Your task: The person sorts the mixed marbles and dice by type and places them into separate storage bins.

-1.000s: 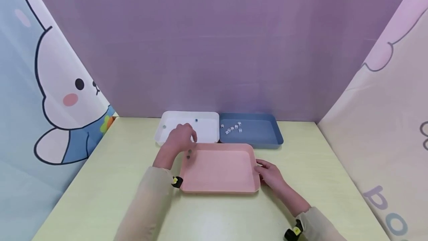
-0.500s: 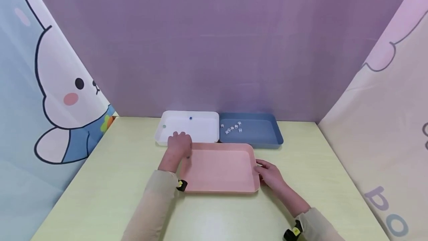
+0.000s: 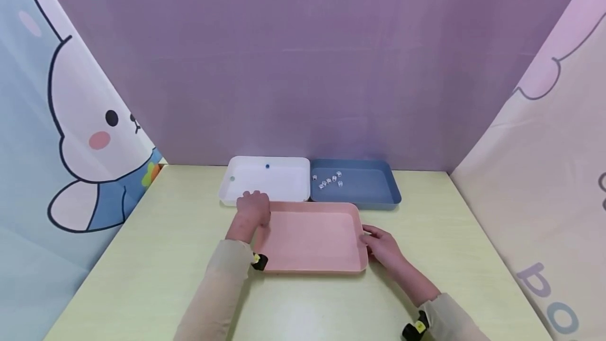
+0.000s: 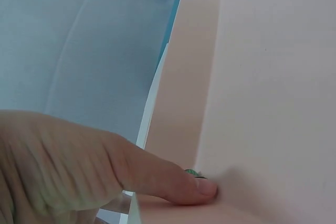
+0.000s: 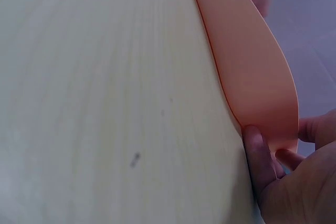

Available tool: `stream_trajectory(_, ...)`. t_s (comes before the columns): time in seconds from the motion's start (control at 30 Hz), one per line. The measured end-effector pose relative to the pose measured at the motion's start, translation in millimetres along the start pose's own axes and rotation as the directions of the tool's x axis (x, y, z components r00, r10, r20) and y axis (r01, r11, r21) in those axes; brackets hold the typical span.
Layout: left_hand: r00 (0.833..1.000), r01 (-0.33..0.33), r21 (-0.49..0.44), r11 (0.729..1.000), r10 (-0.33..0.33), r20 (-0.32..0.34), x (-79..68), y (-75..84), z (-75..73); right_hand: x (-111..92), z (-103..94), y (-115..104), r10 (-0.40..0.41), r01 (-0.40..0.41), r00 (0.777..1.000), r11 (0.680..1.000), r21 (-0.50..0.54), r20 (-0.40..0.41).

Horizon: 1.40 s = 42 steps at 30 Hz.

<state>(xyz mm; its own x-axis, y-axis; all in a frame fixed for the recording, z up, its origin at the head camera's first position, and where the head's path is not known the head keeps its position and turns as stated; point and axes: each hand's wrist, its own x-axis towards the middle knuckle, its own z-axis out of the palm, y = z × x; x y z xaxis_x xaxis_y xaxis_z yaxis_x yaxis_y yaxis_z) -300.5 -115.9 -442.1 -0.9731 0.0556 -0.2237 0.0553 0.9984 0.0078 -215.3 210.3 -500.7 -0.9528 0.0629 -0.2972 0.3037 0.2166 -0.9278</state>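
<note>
A pink tray (image 3: 312,238) lies on the table in front of the person. The left hand (image 3: 253,209) is bent down over the tray's back left corner. In the left wrist view, its thumb presses against a small green bead (image 4: 191,172), seen just past the thumb tip; the other fingers are mostly hidden. The right hand (image 3: 382,248) grips the right edge of the pink tray; the right wrist view shows fingers on both sides of the tray wall (image 5: 257,72). A blue bead (image 3: 267,166) and a pale green one (image 3: 232,178) lie in the white tray (image 3: 289,186).
Beside the white tray stands a dark blue tray (image 3: 371,186) with several white dice (image 3: 329,180) in its left part. Both trays sit behind the pink one, near a purple backdrop (image 3: 303,67). Printed cloths hang on either side of the table (image 3: 142,278).
The left hand has come down from above the white tray into the pink tray's corner, covering the small dark green beads there. The blue bead in the white tray has rolled left. The right hand stays.
</note>
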Motion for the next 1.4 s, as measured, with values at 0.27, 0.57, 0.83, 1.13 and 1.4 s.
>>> stream_trajectory(0.27,0.999,-0.039,-0.017,0.999,0.039,0.024,4.1,1.2,0.2,0,-1.8,2,0.009,-0.009,1.000,1.000,-0.002,-0.012)
stream_trajectory(0.57,0.982,-0.181,-0.227,0.957,0.187,0.006,-2.3,-8.8,-22.6,1,0.0,1,-0.017,0.017,1.000,1.000,-0.006,-0.005)
stream_trajectory(0.83,0.900,-0.411,-0.449,0.793,0.431,-0.064,23.4,-7.9,-35.7,4,0.3,0,-0.025,0.025,1.000,1.000,-0.002,-0.003)
stream_trajectory(1.13,0.858,-0.482,-0.612,0.627,0.479,-0.185,49.3,8.9,-25.0,1,-0.8,2,-0.014,0.014,1.000,1.000,-0.006,-0.006)
stream_trajectory(1.4,0.844,-0.510,-0.708,0.489,0.443,-0.301,64.0,15.1,-21.8,-3,-0.2,0,-0.020,0.020,1.000,1.000,-0.023,0.000)
